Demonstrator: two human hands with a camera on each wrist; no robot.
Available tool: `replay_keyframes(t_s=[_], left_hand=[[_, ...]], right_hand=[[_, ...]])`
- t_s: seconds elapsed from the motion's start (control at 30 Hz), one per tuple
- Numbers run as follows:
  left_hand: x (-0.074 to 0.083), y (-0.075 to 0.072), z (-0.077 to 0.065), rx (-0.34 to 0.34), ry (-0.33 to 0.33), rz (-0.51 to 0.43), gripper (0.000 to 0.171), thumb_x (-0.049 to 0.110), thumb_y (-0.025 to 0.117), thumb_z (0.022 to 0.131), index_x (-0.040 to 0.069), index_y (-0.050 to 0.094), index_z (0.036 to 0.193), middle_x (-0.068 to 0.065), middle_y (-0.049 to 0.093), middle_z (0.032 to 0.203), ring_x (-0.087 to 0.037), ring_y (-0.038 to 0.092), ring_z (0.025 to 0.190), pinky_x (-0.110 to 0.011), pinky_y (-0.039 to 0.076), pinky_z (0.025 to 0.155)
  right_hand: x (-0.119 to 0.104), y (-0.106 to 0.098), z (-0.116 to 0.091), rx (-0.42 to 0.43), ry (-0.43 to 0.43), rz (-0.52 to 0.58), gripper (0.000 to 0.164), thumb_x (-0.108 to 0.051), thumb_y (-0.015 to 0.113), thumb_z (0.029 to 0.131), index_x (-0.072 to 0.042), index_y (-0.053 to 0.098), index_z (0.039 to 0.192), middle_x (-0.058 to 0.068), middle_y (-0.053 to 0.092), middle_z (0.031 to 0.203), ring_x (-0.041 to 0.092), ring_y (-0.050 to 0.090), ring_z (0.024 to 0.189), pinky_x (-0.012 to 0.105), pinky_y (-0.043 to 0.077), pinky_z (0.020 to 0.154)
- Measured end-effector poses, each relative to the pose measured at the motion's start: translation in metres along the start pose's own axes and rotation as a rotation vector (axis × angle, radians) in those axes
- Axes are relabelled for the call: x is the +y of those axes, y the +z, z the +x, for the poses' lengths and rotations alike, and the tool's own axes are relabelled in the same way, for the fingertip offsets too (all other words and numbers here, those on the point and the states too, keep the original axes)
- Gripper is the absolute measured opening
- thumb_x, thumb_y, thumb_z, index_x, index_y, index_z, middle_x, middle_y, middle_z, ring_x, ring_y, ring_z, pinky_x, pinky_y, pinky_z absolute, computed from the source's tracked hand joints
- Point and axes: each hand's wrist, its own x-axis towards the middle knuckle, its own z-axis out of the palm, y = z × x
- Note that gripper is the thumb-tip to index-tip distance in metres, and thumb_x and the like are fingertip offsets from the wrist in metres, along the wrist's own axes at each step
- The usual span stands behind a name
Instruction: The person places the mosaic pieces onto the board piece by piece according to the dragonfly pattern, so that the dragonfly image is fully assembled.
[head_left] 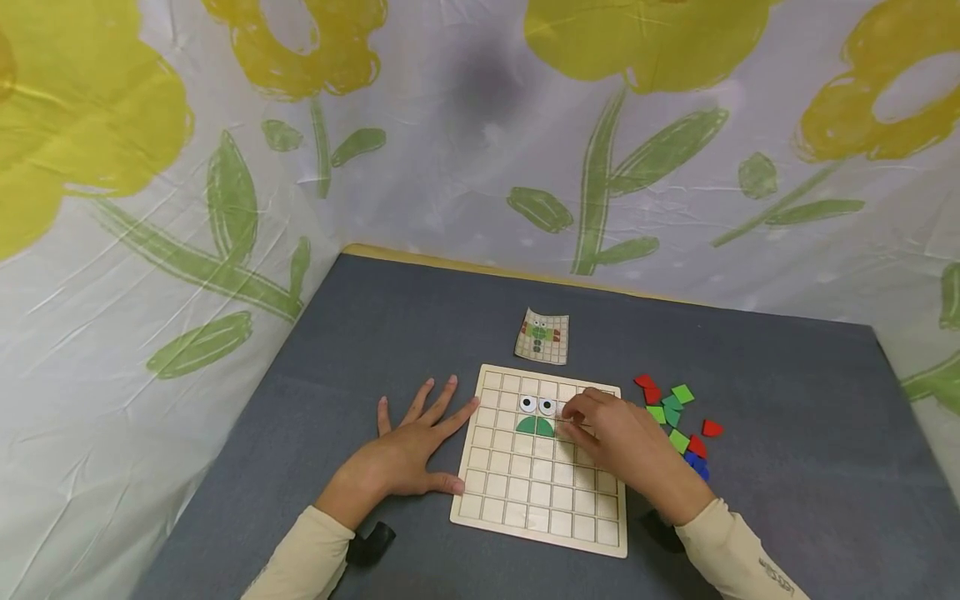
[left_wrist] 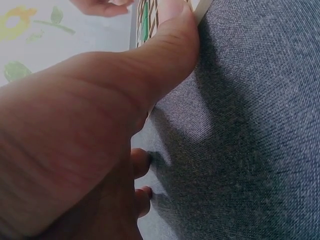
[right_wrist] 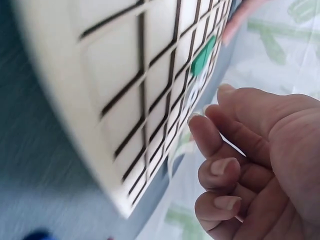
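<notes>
At the wooden grid board, touching its left edge with spread left hand and hovering near green quarter-circle tiles with loosely curled right hand.

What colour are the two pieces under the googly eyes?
The two pieces under the eyes are green; the head view shows them best.

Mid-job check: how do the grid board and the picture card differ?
Size: the board is larger than the card. Shape: the board lies flat, while the card looks slightly curled. Content: the board shows two eye pieces and green pieces; the card's figure also has red parts. Contact: the left hand touches the board, but not the card. Both show a grid with a pair of eyes above green.
</notes>
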Motion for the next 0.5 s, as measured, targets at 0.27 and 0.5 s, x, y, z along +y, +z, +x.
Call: replay_keyframes(t_s=[0.27, 0.5], left_hand=[[0.002, -0.002, 0.001, -0.003, -0.004, 0.006, 0.113, 0.056, 0.086, 0.081, 0.035, 0.020, 0.171, -0.004, -0.001, 0.179, -0.038, -0.007, 0.164, -0.087, -0.007, 0.111], [0.002, -0.002, 0.000, -0.009, -0.012, 0.003, 0.114, 0.055, 0.086, 0.080, 0.035, 0.020, 0.171, -0.004, -0.001, 0.179, -0.038, -0.007, 0.163, -0.088, -0.007, 0.111]], right_hand=[[0.032, -0.016, -0.022, 0.026, 0.103, -0.004, 0.013, -0.026, 0.081, 0.097, -0.018, 0.077, 0.105, -0.010, 0.070, 0.094, -0.001, 0.058, 0.069, 0.022, 0.044, 0.053], [0.057, -0.029, -0.043, 0.043, 0.181, -0.015, 0.013, -0.022, 0.079, 0.098, -0.016, 0.076, 0.110, -0.004, 0.071, 0.100, 0.001, 0.048, 0.056, 0.025, 0.040, 0.047]])
